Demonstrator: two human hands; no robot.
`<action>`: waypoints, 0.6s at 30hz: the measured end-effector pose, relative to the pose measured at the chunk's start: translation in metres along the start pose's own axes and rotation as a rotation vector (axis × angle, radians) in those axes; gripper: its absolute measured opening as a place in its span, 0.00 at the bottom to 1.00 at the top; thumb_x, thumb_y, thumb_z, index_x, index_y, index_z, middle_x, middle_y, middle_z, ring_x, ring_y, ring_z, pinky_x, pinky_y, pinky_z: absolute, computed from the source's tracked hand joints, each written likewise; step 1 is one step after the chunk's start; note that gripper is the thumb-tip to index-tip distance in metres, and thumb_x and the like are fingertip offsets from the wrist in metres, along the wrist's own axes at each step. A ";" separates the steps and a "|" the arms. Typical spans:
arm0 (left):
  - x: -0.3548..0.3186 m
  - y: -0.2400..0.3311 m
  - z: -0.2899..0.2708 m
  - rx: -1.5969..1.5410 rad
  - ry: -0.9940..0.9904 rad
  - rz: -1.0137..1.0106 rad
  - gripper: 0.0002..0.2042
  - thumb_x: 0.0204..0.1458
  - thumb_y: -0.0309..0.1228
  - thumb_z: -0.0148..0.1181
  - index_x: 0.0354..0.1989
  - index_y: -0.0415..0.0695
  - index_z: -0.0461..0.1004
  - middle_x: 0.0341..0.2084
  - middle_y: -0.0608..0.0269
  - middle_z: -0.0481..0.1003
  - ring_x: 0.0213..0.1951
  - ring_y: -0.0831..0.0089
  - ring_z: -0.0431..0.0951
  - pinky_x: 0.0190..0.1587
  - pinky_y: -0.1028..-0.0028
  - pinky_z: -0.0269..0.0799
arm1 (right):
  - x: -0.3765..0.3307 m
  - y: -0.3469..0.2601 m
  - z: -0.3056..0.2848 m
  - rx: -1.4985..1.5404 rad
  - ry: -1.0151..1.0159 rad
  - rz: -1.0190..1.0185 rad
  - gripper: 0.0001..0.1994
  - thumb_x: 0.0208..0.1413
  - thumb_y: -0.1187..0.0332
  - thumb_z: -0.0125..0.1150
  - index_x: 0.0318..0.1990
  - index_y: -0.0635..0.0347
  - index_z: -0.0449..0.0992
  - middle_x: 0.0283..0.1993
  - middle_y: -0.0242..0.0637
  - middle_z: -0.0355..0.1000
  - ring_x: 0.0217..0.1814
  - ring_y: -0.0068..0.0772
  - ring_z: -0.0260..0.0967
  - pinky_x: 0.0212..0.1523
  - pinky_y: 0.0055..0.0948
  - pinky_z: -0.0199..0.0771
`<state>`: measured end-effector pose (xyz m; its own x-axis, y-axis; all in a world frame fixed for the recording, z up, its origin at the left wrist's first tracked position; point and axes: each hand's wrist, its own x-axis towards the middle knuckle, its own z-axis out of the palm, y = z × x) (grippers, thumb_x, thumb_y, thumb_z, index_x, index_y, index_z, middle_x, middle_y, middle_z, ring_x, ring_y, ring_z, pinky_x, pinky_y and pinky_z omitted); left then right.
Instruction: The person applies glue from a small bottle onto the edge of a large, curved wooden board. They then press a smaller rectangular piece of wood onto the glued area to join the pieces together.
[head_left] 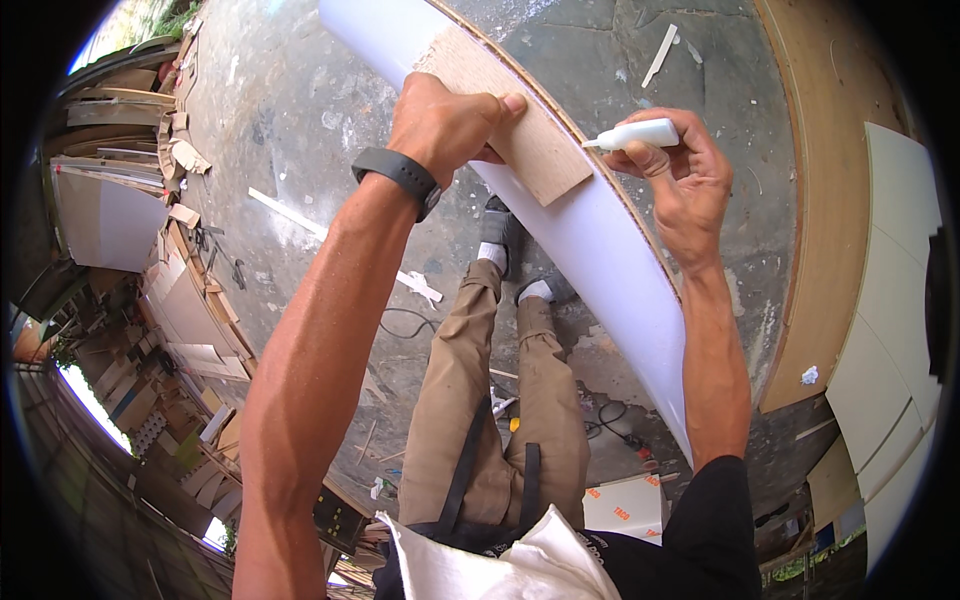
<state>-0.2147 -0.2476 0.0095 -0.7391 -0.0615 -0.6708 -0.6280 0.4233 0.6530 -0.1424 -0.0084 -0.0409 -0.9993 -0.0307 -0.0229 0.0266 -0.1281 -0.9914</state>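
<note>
A long white-faced board (610, 290) slants across the view from the upper left to the lower right, its raw brown edge toward the right. Against its white face lies a flat rectangular piece of plywood (530, 135). My left hand (445, 120) is closed on that plywood, thumb pressed on its top near the board's edge; some of its fingers are hidden. In my right hand (690, 185) is a small white squeeze bottle (645, 134), lying sideways between thumb and fingers. The bottle's thin nozzle points left, at the board's brown edge beside the plywood's corner.
Stained concrete floor (320, 130) lies below, with wood strips (660, 55) and a cable (610, 415) on it. Wood offcuts (190, 370) are heaped at left. Large panels (830, 200) stand at right. A white printed box (625, 505) is near my legs.
</note>
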 end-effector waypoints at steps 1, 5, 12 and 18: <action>-0.001 0.001 0.001 0.008 0.009 -0.003 0.34 0.54 0.33 0.74 0.58 0.14 0.67 0.47 0.24 0.77 0.46 0.44 0.86 0.43 0.56 0.89 | -0.001 -0.001 -0.001 0.003 -0.001 0.009 0.11 0.65 0.68 0.66 0.50 0.64 0.77 0.46 0.38 0.80 0.47 0.27 0.81 0.49 0.27 0.90; -0.003 0.003 0.000 0.015 -0.005 0.002 0.35 0.54 0.33 0.74 0.58 0.13 0.66 0.48 0.22 0.76 0.46 0.43 0.85 0.42 0.56 0.89 | -0.002 -0.002 -0.002 -0.017 -0.005 0.016 0.11 0.65 0.68 0.66 0.50 0.64 0.77 0.46 0.38 0.80 0.47 0.27 0.81 0.49 0.28 0.90; -0.005 0.004 0.005 -0.016 0.085 0.022 0.23 0.53 0.30 0.74 0.46 0.17 0.77 0.38 0.30 0.82 0.35 0.49 0.88 0.38 0.63 0.87 | -0.002 -0.007 0.002 0.053 0.029 0.060 0.10 0.63 0.71 0.69 0.47 0.65 0.78 0.43 0.35 0.79 0.44 0.26 0.81 0.47 0.25 0.88; -0.003 0.003 0.004 -0.020 0.077 0.017 0.22 0.53 0.29 0.74 0.45 0.17 0.78 0.37 0.31 0.82 0.34 0.50 0.88 0.38 0.64 0.87 | -0.007 -0.004 -0.002 0.034 0.008 0.036 0.11 0.64 0.68 0.67 0.49 0.65 0.78 0.46 0.38 0.80 0.45 0.28 0.82 0.48 0.28 0.90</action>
<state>-0.2130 -0.2425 0.0118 -0.7661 -0.1244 -0.6306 -0.6190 0.4070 0.6717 -0.1355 -0.0053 -0.0371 -0.9979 -0.0277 -0.0594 0.0631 -0.1607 -0.9850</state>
